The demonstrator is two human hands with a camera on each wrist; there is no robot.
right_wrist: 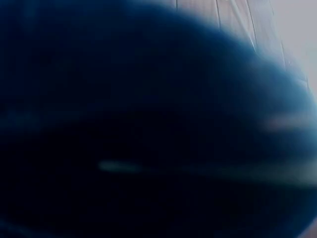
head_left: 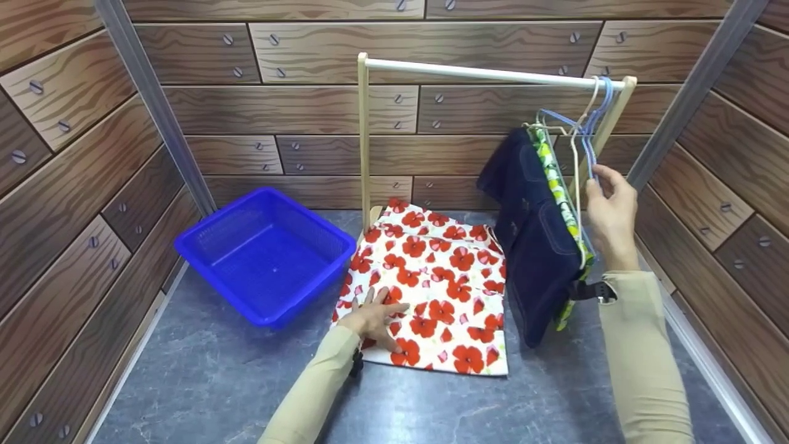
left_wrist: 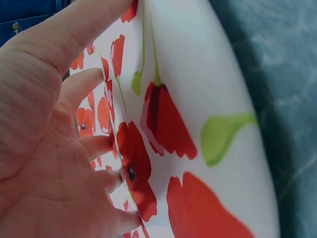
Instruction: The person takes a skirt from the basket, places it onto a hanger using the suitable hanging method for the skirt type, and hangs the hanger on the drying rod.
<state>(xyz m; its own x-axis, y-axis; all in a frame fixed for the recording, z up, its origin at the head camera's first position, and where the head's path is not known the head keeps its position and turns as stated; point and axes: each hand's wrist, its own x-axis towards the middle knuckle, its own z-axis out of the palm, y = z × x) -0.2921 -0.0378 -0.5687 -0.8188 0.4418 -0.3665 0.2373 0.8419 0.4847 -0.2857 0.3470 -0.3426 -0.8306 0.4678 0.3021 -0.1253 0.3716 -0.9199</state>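
A white cloth garment with red poppies [head_left: 431,290] lies spread on the floor of the booth. My left hand [head_left: 373,320] rests on its near left part with the fingers spread; in the left wrist view, the fingertips touch the printed cloth. At the right end of the rack, my right hand [head_left: 611,206] pinches a blue hanger [head_left: 590,151] between thumb and fingers. Beside it hang dark navy denim clothing [head_left: 524,209], a yellow-and-green printed garment [head_left: 558,185] and a cream hanger [head_left: 573,145]. Dark, blurred cloth fills most of the right wrist view.
A blue plastic basket [head_left: 271,311] with nothing in it stands at left, near the poppy garment. Behind the garment rises a wooden rack with a white rail [head_left: 468,73]. Wood-patterned walls [head_left: 80,203] enclose the grey marbled floor [head_left: 203,370].
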